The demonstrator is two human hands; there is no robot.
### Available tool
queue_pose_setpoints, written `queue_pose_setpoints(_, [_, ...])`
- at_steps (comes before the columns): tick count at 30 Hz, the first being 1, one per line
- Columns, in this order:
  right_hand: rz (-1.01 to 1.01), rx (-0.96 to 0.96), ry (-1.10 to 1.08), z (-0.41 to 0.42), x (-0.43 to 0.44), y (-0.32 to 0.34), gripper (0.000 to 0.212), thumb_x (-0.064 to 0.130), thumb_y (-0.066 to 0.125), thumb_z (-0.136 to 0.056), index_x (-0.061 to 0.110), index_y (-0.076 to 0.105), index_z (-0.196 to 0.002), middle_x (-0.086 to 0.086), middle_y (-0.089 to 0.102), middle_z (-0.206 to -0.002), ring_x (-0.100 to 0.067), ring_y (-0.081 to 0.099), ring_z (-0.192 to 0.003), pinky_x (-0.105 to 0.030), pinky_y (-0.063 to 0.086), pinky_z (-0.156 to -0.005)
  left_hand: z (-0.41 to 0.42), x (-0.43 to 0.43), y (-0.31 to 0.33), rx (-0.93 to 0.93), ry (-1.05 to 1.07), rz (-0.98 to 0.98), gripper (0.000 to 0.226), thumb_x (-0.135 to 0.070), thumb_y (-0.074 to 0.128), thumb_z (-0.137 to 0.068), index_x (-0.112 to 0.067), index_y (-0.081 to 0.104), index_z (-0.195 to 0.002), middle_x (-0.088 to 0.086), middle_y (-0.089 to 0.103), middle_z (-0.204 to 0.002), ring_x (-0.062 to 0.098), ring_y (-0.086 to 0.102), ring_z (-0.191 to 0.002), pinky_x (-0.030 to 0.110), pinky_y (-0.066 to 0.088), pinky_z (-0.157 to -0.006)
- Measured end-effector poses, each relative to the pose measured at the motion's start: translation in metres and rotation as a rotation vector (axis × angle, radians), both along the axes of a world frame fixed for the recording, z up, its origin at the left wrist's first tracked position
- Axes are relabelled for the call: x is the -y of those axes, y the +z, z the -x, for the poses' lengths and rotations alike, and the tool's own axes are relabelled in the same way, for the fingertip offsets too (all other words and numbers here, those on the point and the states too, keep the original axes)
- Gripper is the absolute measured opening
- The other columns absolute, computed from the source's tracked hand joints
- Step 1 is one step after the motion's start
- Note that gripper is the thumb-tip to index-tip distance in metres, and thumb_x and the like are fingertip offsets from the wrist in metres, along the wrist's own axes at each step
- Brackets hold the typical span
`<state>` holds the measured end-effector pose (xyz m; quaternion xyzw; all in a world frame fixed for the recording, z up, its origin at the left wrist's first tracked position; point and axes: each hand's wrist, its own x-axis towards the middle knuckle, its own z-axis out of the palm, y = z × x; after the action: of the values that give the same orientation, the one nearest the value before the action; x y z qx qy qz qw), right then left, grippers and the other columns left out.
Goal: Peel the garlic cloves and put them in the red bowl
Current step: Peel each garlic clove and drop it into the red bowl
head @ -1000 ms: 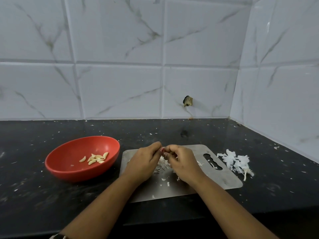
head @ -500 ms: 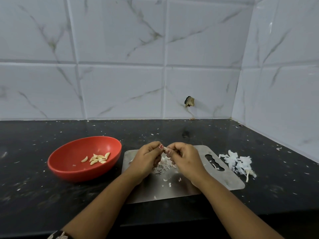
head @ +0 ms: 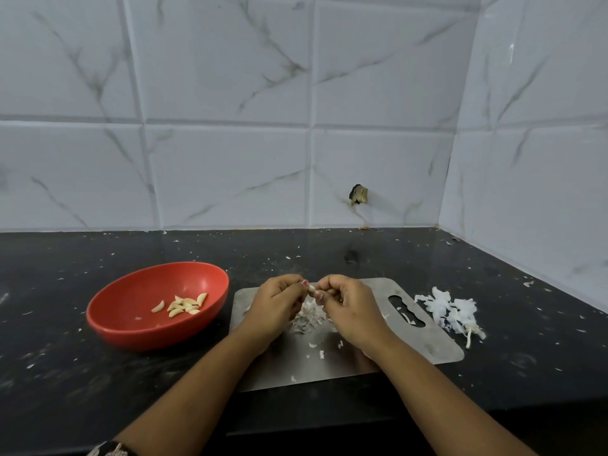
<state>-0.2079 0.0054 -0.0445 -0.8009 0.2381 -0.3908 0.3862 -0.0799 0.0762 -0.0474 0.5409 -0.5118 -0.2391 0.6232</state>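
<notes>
Both hands are raised just above the steel cutting board (head: 437,343), meeting over its far edge. The left hand (head: 274,306) and the right hand (head: 350,307) face each other with fingertips nearly touching. Between them sits a small pale garlic clove (head: 312,290), pinched from both sides: the left thumb and forefinger close on one end, the right thumb and forefinger on the other. The remaining fingers of each hand are curled in toward the palm. How much skin remains on the clove cannot be made out.

Directly beneath the hands, on the board, lies a small heap of whitish garlic pieces and skins (head: 307,319); loose flakes are scattered toward the board's near edge. The board's handle slot is at its right end.

The red bowl (head: 131,327) stands on the black countertop (head: 65,373) just beside the board's left edge, not touching it as far as can be seen. Inside it lie several peeled cloves (head: 184,306), clustered right of the bowl's centre.

A pile of discarded white peels (head: 450,311) rests on the countertop just off the board's right end, with a stalk at its near side. Small skin fragments speckle the countertop. A wristband (head: 110,449) shows on the left wrist at the bottom edge of the view.
</notes>
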Motion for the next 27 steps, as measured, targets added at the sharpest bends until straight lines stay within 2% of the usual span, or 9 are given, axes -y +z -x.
queue_pose_setpoints(6, [0.053,-0.021,-0.142,-0.002,0.0,-0.003,0.009,0.012,0.063,-0.092,0.016,0.067,-0.084,0.002,0.066,-0.074,-0.007,0.061,-0.068,-0.015,0.051,-0.06,-0.002,-0.004,-0.006,0.795,0.298,0.07,0.03,-0.026,0.047,-0.095,-0.013,0.052,-0.069,-0.007,0.046,-0.054,0.011,0.044,-0.052,0.029,0.034,-0.051])
queue_pose_setpoints(8, [-0.018,0.013,-0.123,-0.001,0.001,-0.002,0.01,0.016,0.064,-0.092,0.016,0.066,-0.082,0.002,0.066,-0.072,-0.006,0.06,-0.065,-0.018,0.051,-0.06,0.002,-0.005,-0.004,0.828,0.34,0.105,0.029,-0.027,0.045,-0.096,-0.013,0.053,-0.072,-0.005,0.047,-0.055,0.014,0.046,-0.052,0.032,0.035,-0.051])
queue_pose_setpoints(11, [-0.074,0.031,-0.07,0.001,0.001,0.0,0.011,0.015,0.064,-0.092,0.015,0.068,-0.082,0.0,0.067,-0.072,-0.005,0.058,-0.063,-0.021,0.051,-0.061,0.002,-0.003,-0.003,0.609,0.297,0.139,0.027,-0.016,0.05,-0.097,-0.01,0.056,-0.072,-0.01,0.046,-0.053,0.009,0.044,-0.052,0.023,0.032,-0.05])
queue_pose_setpoints(13, [-0.007,0.01,-0.097,0.001,0.001,0.0,0.013,0.012,0.063,-0.092,0.015,0.066,-0.08,0.001,0.065,-0.072,-0.003,0.056,-0.062,-0.015,0.047,-0.058,0.002,-0.003,-0.002,0.578,0.288,0.125,0.028,-0.014,0.051,-0.097,-0.011,0.055,-0.069,-0.01,0.046,-0.053,0.007,0.043,-0.053,0.021,0.031,-0.051])
queue_pose_setpoints(17, [0.206,-0.123,-0.229,-0.003,-0.002,-0.003,0.01,0.013,0.058,-0.095,0.014,0.066,-0.088,0.001,0.065,-0.081,-0.008,0.059,-0.073,-0.016,0.046,-0.063,0.003,-0.005,-0.003,0.939,0.445,0.034,0.029,-0.028,0.045,-0.095,-0.019,0.045,-0.067,-0.009,0.043,-0.056,0.01,0.04,-0.051,0.026,0.023,-0.048])
queue_pose_setpoints(21, [0.345,-0.226,-0.32,-0.005,-0.001,-0.006,0.012,0.015,0.054,-0.096,0.012,0.066,-0.095,-0.002,0.065,-0.091,-0.015,0.059,-0.085,-0.029,0.052,-0.076,0.011,-0.01,-0.002,1.171,0.551,-0.049,0.034,-0.019,0.06,-0.085,-0.025,0.034,-0.064,-0.006,0.043,-0.05,0.009,0.028,-0.043,0.018,0.006,-0.043])
queue_pose_setpoints(23, [0.338,-0.197,-0.267,-0.002,-0.001,-0.004,0.012,0.013,0.055,-0.096,0.012,0.066,-0.092,-0.001,0.065,-0.087,-0.011,0.059,-0.08,-0.023,0.051,-0.071,0.007,-0.006,-0.003,1.062,0.554,-0.004,0.03,-0.02,0.056,-0.09,-0.022,0.041,-0.065,-0.005,0.047,-0.053,0.009,0.034,-0.047,0.021,0.016,-0.043])
queue_pose_setpoints(25, [0.226,-0.1,-0.133,0.003,0.001,0.0,0.014,0.009,0.059,-0.093,0.015,0.066,-0.083,0.002,0.064,-0.075,-0.003,0.056,-0.066,-0.014,0.044,-0.059,-0.002,-0.004,-0.004,0.766,0.337,0.0,0.026,-0.019,0.052,-0.096,-0.016,0.053,-0.071,-0.006,0.048,-0.056,0.009,0.043,-0.052,0.026,0.03,-0.05])
queue_pose_setpoints(27, [0.128,-0.031,-0.031,0.008,0.002,0.003,0.022,0.004,0.061,-0.091,0.019,0.063,-0.075,0.009,0.058,-0.064,0.001,0.05,-0.056,-0.013,0.039,-0.054,-0.007,-0.005,-0.002,0.496,0.15,-0.02,0.026,-0.012,0.051,-0.098,-0.014,0.058,-0.072,-0.01,0.048,-0.052,0.005,0.042,-0.05,0.022,0.033,-0.051])
